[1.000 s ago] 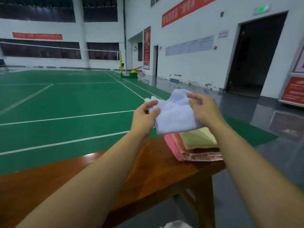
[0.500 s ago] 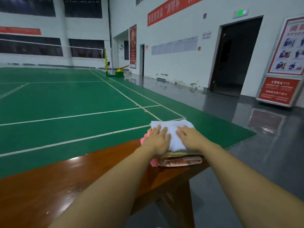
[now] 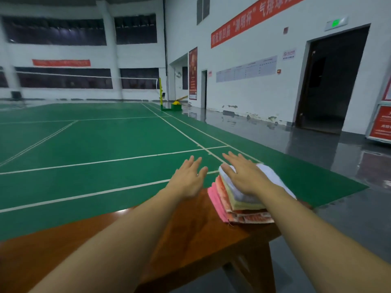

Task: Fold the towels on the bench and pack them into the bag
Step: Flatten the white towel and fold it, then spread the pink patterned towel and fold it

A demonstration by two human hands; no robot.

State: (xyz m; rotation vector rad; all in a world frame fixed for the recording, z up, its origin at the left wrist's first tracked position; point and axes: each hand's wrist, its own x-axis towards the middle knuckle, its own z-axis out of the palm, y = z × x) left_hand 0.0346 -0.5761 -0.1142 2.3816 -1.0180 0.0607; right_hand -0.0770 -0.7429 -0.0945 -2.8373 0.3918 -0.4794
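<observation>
A stack of folded towels [image 3: 239, 205] sits at the right end of the wooden bench [image 3: 196, 235], and everything else here is placed against that stack. Its top layer is the white towel [image 3: 273, 178], with a pale yellow towel [image 3: 243, 205] under it, then orange patterned ones and a pink towel [image 3: 215, 199] at the bottom, whose edge sticks out on the stack's left side. The right hand [image 3: 246, 176] lies flat on the white towel, fingers straight and spread, gripping nothing. The left hand [image 3: 188, 179] is just left of the stack, above the bench's far edge, fingers also straight and loose (whether it touches the wood cannot be told). Beyond the stack stretches a green court floor [image 3: 95, 149] with white lines.
</observation>
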